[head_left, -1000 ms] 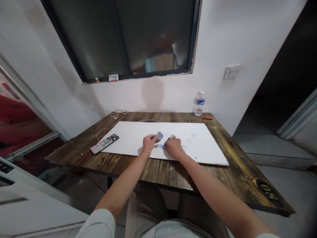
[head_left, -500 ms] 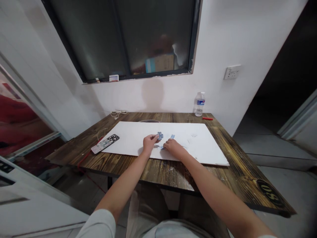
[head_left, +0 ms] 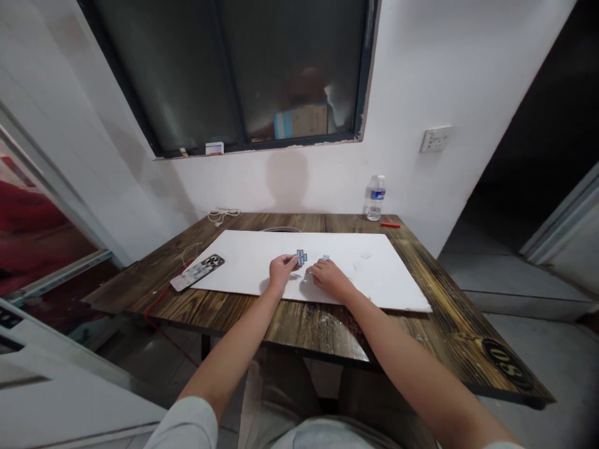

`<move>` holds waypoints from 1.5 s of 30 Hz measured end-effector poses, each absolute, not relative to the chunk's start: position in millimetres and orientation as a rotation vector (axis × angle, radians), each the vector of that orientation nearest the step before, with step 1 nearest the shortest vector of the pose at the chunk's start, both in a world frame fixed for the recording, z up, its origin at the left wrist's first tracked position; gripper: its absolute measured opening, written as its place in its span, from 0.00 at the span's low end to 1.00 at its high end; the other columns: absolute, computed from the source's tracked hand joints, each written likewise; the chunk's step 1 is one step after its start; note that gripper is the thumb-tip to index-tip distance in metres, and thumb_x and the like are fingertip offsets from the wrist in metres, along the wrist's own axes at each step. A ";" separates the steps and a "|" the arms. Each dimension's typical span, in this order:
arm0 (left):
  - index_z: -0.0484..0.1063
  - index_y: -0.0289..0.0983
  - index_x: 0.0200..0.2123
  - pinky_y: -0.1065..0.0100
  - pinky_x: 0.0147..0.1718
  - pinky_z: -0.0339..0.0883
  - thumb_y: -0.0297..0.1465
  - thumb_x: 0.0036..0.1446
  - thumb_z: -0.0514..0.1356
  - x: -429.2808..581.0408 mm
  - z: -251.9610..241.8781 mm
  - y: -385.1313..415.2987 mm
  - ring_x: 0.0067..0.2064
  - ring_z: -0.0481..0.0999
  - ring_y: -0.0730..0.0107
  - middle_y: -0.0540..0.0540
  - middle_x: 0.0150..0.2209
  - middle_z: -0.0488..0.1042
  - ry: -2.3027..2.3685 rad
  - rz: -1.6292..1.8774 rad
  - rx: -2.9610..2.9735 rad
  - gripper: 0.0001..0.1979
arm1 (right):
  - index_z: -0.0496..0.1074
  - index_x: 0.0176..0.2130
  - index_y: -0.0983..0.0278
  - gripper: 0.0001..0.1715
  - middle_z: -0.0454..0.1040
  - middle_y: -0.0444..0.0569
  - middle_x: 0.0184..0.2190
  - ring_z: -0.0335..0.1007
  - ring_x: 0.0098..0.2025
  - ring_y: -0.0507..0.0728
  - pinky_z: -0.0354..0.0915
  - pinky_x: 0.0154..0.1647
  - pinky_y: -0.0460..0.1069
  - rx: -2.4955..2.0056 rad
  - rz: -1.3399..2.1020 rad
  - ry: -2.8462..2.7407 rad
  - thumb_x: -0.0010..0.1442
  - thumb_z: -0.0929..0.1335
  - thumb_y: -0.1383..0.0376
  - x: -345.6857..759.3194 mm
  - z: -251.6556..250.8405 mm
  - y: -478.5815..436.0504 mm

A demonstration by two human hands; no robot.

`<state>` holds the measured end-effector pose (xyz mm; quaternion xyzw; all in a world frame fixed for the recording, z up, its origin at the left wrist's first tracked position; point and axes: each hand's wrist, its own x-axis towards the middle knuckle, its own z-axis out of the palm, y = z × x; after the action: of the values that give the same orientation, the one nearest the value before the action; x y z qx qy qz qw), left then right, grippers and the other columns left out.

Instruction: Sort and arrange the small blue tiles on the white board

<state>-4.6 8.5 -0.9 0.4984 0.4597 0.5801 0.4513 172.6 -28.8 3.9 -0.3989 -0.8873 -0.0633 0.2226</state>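
Note:
Between the thumb and fingers of my left hand [head_left: 281, 270] is a small flat blue-and-dark piece with several rectangular cells [head_left: 302, 256], raised above a white board [head_left: 248, 257]. My right hand [head_left: 329, 278] is just to the right, its fingers pinched together low over the board. Whatever those fingertips hold, if anything, is too small to make out. Just behind the right hand's knuckles, a second small blue piece [head_left: 326, 256] is partly hidden. A thin dark sliver [head_left: 296, 275] lies on the board between the hands.
A patterned phone [head_left: 198, 272] overlaps the board's left edge on the wooden table [head_left: 299, 324]. Along the back are a white cable [head_left: 223, 215], a water bottle [head_left: 375, 198] and a red pen-like stick [head_left: 390, 225]. Faint scraps [head_left: 365, 255] lie on the board's right part.
My right hand has shifted slightly, and the small blue piece under its fingertips no longer shows. The left hand keeps its piece almost unmoved. The camera view has shifted a little.

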 end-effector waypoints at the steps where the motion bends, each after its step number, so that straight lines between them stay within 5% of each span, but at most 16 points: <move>1: 0.76 0.32 0.30 0.65 0.32 0.76 0.42 0.40 0.70 -4.9 -1.7 9.0 0.27 0.79 0.66 0.44 0.26 0.78 1.133 1.434 1.234 0.19 | 0.73 0.44 0.66 0.13 0.76 0.53 0.36 0.67 0.44 0.59 0.60 0.45 0.52 -1.069 -0.168 -2.409 0.58 0.66 0.74 172.4 2.7 -28.2; 11: 0.76 0.31 0.27 0.67 0.32 0.75 0.41 0.37 0.72 -1.3 0.9 4.5 0.26 0.78 0.68 0.46 0.24 0.77 1.116 1.359 1.219 0.19 | 0.73 0.33 0.63 0.08 0.75 0.50 0.31 0.67 0.36 0.56 0.65 0.40 0.52 -0.754 -0.165 -1.935 0.60 0.65 0.71 170.8 5.9 -29.1; 20: 0.75 0.31 0.26 0.66 0.30 0.74 0.41 0.35 0.73 3.1 5.8 -3.4 0.25 0.77 0.68 0.44 0.23 0.77 1.078 1.221 1.218 0.20 | 0.74 0.42 0.62 0.13 0.74 0.53 0.37 0.70 0.41 0.55 0.70 0.43 0.51 -0.667 -0.151 -1.816 0.65 0.61 0.70 169.6 0.0 -32.5; 45: 0.75 0.30 0.27 0.62 0.34 0.73 0.46 0.30 0.73 2.2 6.4 -4.2 0.26 0.77 0.66 0.43 0.24 0.77 0.943 1.188 1.174 0.26 | 0.75 0.41 0.63 0.14 0.72 0.53 0.36 0.62 0.39 0.58 0.66 0.42 0.54 -0.818 -0.314 -2.014 0.61 0.63 0.73 171.7 0.2 -26.5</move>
<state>2.2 -4.2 6.4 0.5011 0.4024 0.5070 0.5744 171.7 -26.5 0.2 -0.3315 -0.8166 -0.1271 0.4552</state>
